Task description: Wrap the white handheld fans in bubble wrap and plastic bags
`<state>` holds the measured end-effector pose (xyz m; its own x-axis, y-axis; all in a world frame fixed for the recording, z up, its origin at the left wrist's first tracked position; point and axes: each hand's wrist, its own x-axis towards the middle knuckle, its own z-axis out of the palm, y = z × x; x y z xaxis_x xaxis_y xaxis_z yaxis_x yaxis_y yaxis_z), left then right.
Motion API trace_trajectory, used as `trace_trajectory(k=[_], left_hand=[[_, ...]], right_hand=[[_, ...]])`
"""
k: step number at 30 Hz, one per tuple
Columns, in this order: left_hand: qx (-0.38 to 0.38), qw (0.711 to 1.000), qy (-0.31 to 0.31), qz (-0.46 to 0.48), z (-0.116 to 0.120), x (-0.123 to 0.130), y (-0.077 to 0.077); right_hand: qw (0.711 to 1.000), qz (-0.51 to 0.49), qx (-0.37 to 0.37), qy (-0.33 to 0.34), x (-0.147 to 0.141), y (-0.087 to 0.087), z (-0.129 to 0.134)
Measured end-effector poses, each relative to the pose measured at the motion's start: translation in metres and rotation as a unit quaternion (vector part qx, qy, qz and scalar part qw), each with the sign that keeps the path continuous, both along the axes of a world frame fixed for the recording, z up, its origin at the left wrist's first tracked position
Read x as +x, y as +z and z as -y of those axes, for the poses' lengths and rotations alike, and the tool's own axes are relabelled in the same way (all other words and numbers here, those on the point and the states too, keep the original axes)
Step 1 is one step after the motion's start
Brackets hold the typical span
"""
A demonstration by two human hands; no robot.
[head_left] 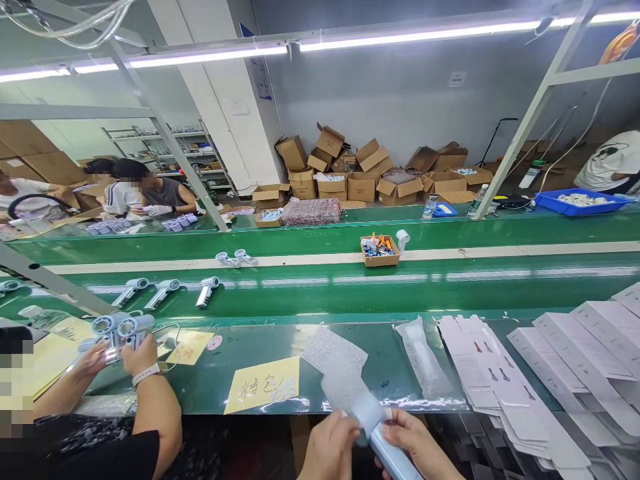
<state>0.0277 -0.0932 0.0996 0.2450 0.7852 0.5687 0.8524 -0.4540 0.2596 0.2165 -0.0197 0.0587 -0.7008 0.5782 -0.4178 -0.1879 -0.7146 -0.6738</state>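
Both hands sit low at the six o'clock edge of the view, closed around one pale blue handheld device (393, 459). The left hand (327, 448) grips from the nine o'clock side with its fingers curled over the bubble-wrap sleeve (350, 393), and the right hand (415, 443) pinches the device's upper end from the three o'clock side, thumb on top. The device's long axis runs from about eleven o'clock down to five o'clock, the lower end dropping out of frame, the upper end poking into the mouth of the sleeve. The sleeve trails away toward eleven o'clock over the edge of the green bench (280, 347). So the wrap lies up and away from the left hand, the device between both palms, touching both. The right hand is the nearer one to the device's bare body.

Just beyond, at twelve o'clock, lies a yellow note (263, 385); at two o'clock, flat white cartons (500, 380) are stacked. At nine o'clock a co-worker's hands (117, 353) hold similar devices.
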Motion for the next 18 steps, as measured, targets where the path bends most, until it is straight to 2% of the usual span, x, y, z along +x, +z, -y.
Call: trace_trajectory(k=[4, 6, 8, 9, 11, 13, 14, 16, 18], left_hand=[[0.043, 0.997, -0.048, -0.037, -0.009, 0.024, -0.004], [-0.010, 0.999, -0.047, -0.009, -0.018, 0.033, -0.002], [-0.130, 0.988, -0.009, 0.080, -0.028, 0.038, 0.001], [-0.205, 0.968, 0.026, 0.144, -0.033, 0.039, 0.002], [-0.331, 0.900, 0.093, 0.270, -0.040, 0.038, 0.003], [-0.397, 0.838, 0.113, 0.357, -0.043, 0.036, 0.002], [-0.411, 0.816, 0.103, 0.392, -0.043, 0.036, 0.001], [-0.443, 0.770, 0.066, 0.456, -0.043, 0.040, 0.000], [-0.488, 0.713, 0.017, 0.504, -0.046, 0.048, 0.002]], right_hand=[[0.998, 0.019, -0.009, -0.056, -0.005, -0.007, -0.005], [0.994, 0.072, 0.045, -0.064, -0.006, -0.011, -0.007], [0.981, 0.129, 0.130, -0.065, -0.002, -0.017, -0.009], [0.972, 0.152, 0.168, -0.052, 0.004, -0.020, -0.009], [0.959, 0.184, 0.217, 0.008, 0.021, -0.024, -0.010], [0.953, 0.188, 0.222, 0.086, 0.044, -0.024, -0.012], [0.954, 0.183, 0.213, 0.103, 0.055, -0.022, -0.014], [0.968, 0.153, 0.177, 0.095, 0.070, -0.016, -0.016], [0.986, 0.062, 0.125, 0.089, 0.075, -0.010, -0.019]])
